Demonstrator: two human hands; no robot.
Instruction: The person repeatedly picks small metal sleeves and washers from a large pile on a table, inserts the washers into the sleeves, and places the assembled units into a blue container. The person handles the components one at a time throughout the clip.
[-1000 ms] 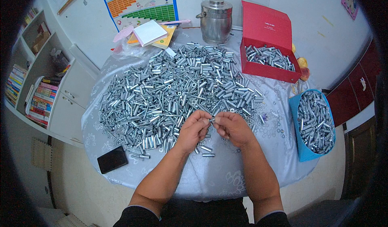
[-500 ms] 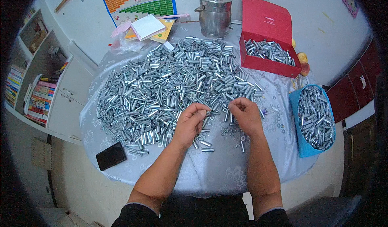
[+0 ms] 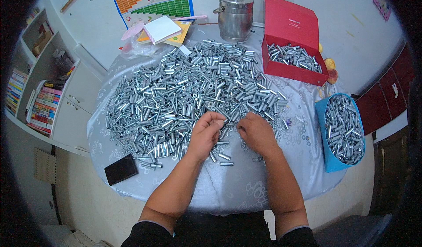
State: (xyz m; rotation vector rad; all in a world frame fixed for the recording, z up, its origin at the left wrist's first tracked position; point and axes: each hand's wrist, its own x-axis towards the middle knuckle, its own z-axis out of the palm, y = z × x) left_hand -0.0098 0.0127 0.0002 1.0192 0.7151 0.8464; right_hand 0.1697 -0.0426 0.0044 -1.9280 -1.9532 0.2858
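Note:
A large heap of silver metal sleeves and bolts [image 3: 184, 88] covers the round table's pale cloth [image 3: 237, 190]. My left hand [image 3: 205, 131] hovers at the heap's near edge with its fingertips pinched on a small metal sleeve. My right hand [image 3: 256, 133] is close beside it, knuckles up, its fingers curled around a small metal part that they mostly hide. The two sets of fingertips almost meet. A few loose sleeves [image 3: 223, 157] and washers lie just below the hands.
An open red box [image 3: 290, 27] at the back right and a blue bin [image 3: 323, 137] at the right edge both hold metal parts. A steel pot [image 3: 236, 16] and a white notepad [image 3: 161, 29] stand behind; a black phone [image 3: 121, 169] lies front left. Bookshelves [image 3: 39, 110] stand at the left.
My right hand had moved out to the right among the loose washers and has come back next to my left hand. The left hand has barely moved.

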